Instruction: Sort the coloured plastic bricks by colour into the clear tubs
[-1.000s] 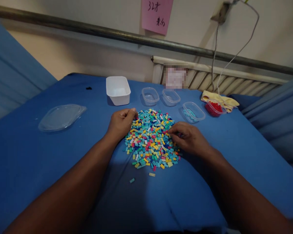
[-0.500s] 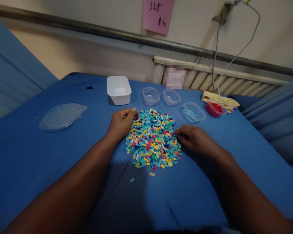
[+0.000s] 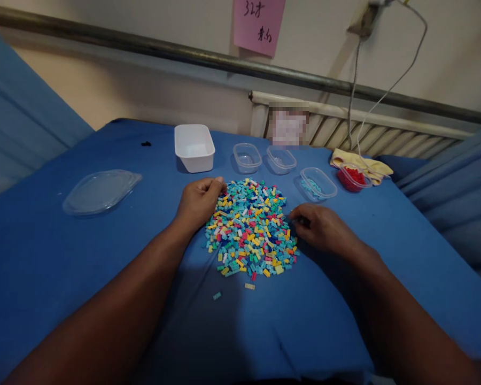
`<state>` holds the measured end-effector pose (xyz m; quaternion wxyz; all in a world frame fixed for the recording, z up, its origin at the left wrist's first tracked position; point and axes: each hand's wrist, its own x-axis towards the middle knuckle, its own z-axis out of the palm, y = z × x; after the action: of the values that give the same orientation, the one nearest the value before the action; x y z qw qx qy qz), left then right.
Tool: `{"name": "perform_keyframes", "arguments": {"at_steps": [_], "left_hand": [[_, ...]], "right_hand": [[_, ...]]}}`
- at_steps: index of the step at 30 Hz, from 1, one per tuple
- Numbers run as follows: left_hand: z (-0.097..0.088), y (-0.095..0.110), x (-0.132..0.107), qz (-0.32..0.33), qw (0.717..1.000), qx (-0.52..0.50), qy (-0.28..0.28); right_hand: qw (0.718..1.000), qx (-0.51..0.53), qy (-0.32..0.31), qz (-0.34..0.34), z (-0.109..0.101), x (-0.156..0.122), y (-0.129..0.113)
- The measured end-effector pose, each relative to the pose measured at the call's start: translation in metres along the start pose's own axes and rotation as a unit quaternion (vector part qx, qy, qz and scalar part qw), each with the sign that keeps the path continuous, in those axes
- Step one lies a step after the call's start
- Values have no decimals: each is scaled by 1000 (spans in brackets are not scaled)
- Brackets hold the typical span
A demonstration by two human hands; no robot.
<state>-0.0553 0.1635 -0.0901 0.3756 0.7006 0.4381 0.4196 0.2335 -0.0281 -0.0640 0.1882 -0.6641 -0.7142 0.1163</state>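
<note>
A wide pile of small toy building bricks (image 3: 250, 230), mostly turquoise, yellow, pink and white, lies spread on the blue cloth. My left hand (image 3: 199, 202) rests at the pile's upper left edge, its fingers curled and the thumb against them. Whatever it may hold is hidden. On the opposite side, my right hand (image 3: 320, 227) is at the pile's right edge with thumb and fingertips pinched together; I cannot make out what is between them. One pale yellow brick (image 3: 249, 286) and one teal brick (image 3: 217, 295) lie apart, nearer to me.
Behind the pile stand a white tub (image 3: 194, 160), two clear containers, a clear container with turquoise bricks (image 3: 318, 184) and one with red pieces (image 3: 353, 179). A yellow cloth (image 3: 361, 164) lies at the back right. Clear lids (image 3: 102, 192) lie on the left.
My right hand has shifted very slightly at the pile's right edge, its fingertips a little farther from the bricks. My left hand and the containers look the same.
</note>
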Motion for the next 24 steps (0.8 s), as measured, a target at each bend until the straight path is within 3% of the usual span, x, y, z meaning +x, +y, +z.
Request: {"name": "perform_keyframes", "arguments": {"at_steps": [3,5,9,15,20,24], "left_hand": [[0,-1,0,9,1000,0,-4],[0,-1,0,6,1000,2,-5],[0,-2,1,-4,1000,-4,-5],[0,0,0,9,1000,4,-4],[0,1,0,5,1000,3,-9],[0,2,-1,8,1000,4,-7]], "right_hand": [[996,55,67,37,-6,-3,6],[991,93,80,47,-6,-4,6],[991,126,36,13,7,-2,-1],[998,54,-22,-40,12,4,-5],[996,-18,-78,-35,2,11,-10],[994,-71,-77,-5,-1,16,-13]]}}
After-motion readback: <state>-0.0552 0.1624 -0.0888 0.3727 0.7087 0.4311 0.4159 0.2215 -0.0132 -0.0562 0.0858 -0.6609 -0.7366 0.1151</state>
